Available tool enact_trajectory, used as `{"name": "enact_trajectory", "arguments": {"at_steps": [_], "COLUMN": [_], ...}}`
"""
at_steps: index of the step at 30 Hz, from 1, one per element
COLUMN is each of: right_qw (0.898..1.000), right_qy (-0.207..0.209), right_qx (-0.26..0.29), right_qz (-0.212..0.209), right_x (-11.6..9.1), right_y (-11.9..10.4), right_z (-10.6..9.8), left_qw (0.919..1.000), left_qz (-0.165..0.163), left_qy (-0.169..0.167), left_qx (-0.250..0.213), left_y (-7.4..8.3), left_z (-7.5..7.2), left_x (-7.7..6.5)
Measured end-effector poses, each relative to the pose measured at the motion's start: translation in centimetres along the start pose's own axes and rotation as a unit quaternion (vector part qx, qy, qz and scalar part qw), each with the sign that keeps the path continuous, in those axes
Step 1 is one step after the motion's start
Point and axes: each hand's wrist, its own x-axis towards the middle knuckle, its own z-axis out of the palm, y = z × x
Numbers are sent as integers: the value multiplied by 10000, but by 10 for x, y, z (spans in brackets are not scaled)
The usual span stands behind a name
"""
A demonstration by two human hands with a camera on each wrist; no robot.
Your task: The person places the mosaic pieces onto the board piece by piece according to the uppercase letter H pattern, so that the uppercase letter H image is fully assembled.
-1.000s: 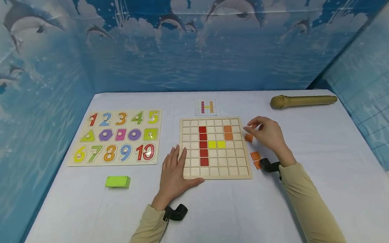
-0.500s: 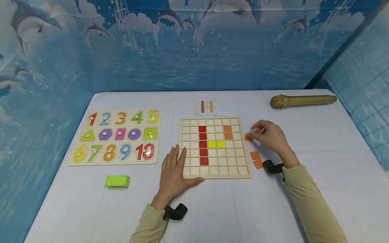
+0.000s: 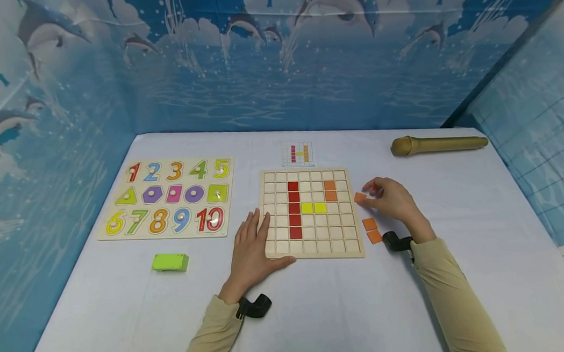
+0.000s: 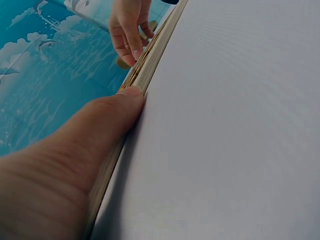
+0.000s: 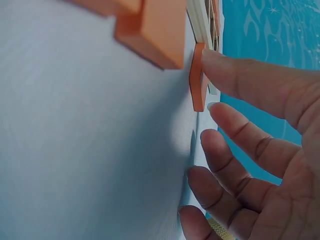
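A wooden grid board (image 3: 281, 247) lies on the table, with a red column, two yellow squares and two orange squares in its cells. My left hand (image 3: 251, 250) rests on its left front corner; in the left wrist view the thumb (image 4: 112, 112) lies along the board's edge. Off the right edge, my right hand (image 3: 392, 201) is at an orange square tile (image 3: 359, 197). In the right wrist view its thumb touches that tile (image 5: 198, 82), while the other fingers are bent and apart from it. Two more orange tiles (image 3: 369, 224) lie nearer the person.
A small pattern card (image 3: 297, 154) lies behind the board. To the left are a number-and-shape puzzle board (image 3: 167, 199) and a green block (image 3: 170, 262). A brown microphone-shaped object (image 3: 439, 144) lies at the back right. Printed dolphin curtains (image 3: 257, 91) enclose the table.
My right hand has drawn slightly back and down, bringing its thumb onto the upper loose orange tile. The left hand stays on the board.
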Motion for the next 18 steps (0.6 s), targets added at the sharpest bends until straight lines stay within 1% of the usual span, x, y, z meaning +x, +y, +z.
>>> {"name": "enact_trajectory", "arguments": {"at_steps": [11,18], "right_qw": [9999,9999], "right_qy": [-90,66], "right_qx": [-103,-65], "right_qz": [70,67], "right_x": [-4,-12], "right_y": [-3,-4], "right_z": [1,5], "left_qw": [10000,10000], "left_qz": [-11,17], "left_qy": [-18,7], "left_qx": [26,69], "left_y": [0,-1], "left_z": [0,1], "left_x": [0,-1]}}
